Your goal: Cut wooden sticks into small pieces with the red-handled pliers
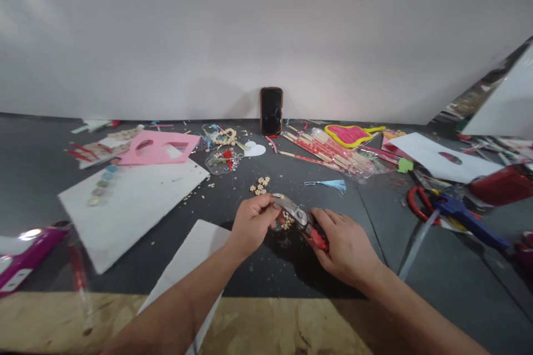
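My right hand (347,247) is wrapped round the red handles of a pair of pruning shears (295,211), whose curved metal jaws point left. At their tip, the thumb and fingers of my left hand (253,221) are pinched together. What they hold there is too small and hidden to name; a pale bit shows by the jaws. Just beyond the left hand lies a cluster of small wooden flower-shaped pieces (261,184). Small beige beads (287,221) lie below the jaws, partly covered. A light-blue tassel (328,184) rests further back on the right.
A phone (271,111) leans against the wall. Chopsticks in red wrappers (328,150) and a pink-and-yellow mirror-shaped piece (352,135) lie behind. White sheets (125,227) and pink card (162,147) spread left. A blue glue gun (470,219) and red-handled scissors (416,202) lie right.
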Motion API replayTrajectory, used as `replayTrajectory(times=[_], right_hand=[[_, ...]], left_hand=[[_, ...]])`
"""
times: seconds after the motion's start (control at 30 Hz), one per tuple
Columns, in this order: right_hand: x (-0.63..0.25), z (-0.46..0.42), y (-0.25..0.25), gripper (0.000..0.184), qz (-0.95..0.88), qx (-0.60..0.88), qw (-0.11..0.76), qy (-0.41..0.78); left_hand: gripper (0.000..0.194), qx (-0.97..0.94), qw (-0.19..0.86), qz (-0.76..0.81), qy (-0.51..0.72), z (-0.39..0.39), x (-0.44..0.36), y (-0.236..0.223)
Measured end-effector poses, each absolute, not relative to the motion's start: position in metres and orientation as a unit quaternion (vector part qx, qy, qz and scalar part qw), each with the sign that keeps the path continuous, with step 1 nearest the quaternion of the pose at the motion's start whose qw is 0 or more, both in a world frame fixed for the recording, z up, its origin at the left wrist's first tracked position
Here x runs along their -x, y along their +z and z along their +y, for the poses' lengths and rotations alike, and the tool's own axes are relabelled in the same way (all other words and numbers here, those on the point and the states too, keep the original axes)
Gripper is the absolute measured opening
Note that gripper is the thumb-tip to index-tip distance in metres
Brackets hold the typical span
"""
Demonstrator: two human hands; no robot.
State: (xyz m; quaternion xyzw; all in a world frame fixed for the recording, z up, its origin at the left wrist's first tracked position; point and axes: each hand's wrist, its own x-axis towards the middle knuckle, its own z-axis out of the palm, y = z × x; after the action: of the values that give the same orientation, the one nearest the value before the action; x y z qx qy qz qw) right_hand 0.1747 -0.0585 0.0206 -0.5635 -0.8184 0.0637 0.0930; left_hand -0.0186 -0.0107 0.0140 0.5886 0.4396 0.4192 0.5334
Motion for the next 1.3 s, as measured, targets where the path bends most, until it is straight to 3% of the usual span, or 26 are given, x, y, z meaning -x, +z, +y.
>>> replayTrajectory(times=[0.33, 0.63, 0.97, 1.3], right_hand=[[-0.1749, -0.0545, 0.0231, 0.047, -0.832, 0.539, 0.116, 0.064], [-0.1786, -0.0542, 0.0258, 0.039, -0.837, 0.527, 0.12, 0.085], [-0.1738, -0.0591, 0.0197, 0.036, -0.816, 0.559, 0.111, 0.094], [-0.1742, -0.054, 0.0183, 0.046, -0.817, 0.561, 0.117, 0.065]], left_hand=[[0.016, -0.514, 0.643, 0.384, 0.418, -0.0068, 0.0209, 0.0094], [0.015, -0.468, 0.706, 0.351, 0.398, -0.0069, 0.0209, 0.0129], [0.018, -0.468, 0.687, 0.373, 0.414, -0.0079, 0.0169, 0.0118], [0.017, -0.576, 0.547, 0.431, 0.428, -0.0071, 0.0169, 0.0134]])
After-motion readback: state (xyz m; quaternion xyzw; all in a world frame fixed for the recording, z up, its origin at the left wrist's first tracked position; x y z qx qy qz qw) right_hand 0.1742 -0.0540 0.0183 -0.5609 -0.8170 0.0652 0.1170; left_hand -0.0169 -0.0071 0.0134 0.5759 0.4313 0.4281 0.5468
